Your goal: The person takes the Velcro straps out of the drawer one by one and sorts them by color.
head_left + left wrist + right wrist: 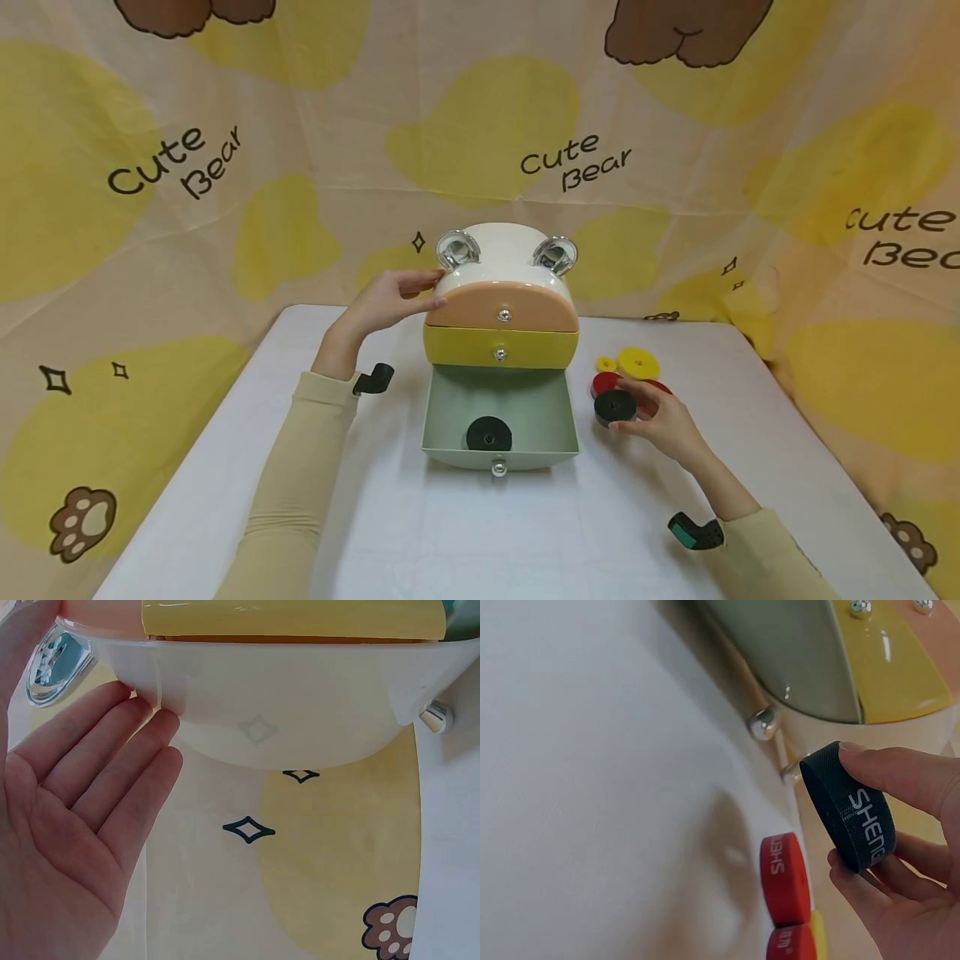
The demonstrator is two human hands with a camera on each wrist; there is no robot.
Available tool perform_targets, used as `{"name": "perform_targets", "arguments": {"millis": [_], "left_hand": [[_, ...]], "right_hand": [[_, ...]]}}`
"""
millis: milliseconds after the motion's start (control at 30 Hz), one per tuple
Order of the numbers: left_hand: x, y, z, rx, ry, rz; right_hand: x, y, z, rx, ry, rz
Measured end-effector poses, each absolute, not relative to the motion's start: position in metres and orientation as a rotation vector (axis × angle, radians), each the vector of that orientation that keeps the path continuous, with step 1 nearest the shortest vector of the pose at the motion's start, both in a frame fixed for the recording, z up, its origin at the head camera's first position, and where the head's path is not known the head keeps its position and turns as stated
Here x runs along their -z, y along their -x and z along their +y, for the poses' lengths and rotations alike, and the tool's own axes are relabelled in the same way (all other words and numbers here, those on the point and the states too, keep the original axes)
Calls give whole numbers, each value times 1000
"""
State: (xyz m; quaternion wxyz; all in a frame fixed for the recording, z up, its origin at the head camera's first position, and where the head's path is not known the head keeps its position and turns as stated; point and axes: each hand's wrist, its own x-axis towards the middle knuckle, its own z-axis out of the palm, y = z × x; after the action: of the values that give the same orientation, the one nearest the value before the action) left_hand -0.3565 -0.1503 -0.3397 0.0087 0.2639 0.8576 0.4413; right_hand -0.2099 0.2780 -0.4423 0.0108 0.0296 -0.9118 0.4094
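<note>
A small drawer cabinet (501, 307) with a white top and silver ears stands on the table, its green bottom drawer (442, 412) pulled out. One black disc-shaped roll (480, 440) lies in that drawer. My left hand (390, 298) rests its fingers against the cabinet's left side; in the left wrist view the fingers are straight. With thumb and fingers, my right hand (663, 423) pinches another black roll (851, 810) of webbing with white lettering, to the right of the drawer. Red rolls (784, 877) sit just beside it, partly hidden by the hand in the head view.
A large yellow roll (639, 363) and a small yellow roll (606, 364) lie behind the red ones. The white table (360, 533) backs onto a printed cloth (480, 125). Round silver knobs (498, 469) stick out from the drawer fronts.
</note>
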Motion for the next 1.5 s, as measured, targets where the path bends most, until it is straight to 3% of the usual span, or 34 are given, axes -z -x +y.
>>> {"name": "perform_targets", "arguments": {"millis": [1500], "left_hand": [[342,361,-150,-1398,-818,2664]], "right_hand": [[472,208,293,-1090,-109,-2957]]}}
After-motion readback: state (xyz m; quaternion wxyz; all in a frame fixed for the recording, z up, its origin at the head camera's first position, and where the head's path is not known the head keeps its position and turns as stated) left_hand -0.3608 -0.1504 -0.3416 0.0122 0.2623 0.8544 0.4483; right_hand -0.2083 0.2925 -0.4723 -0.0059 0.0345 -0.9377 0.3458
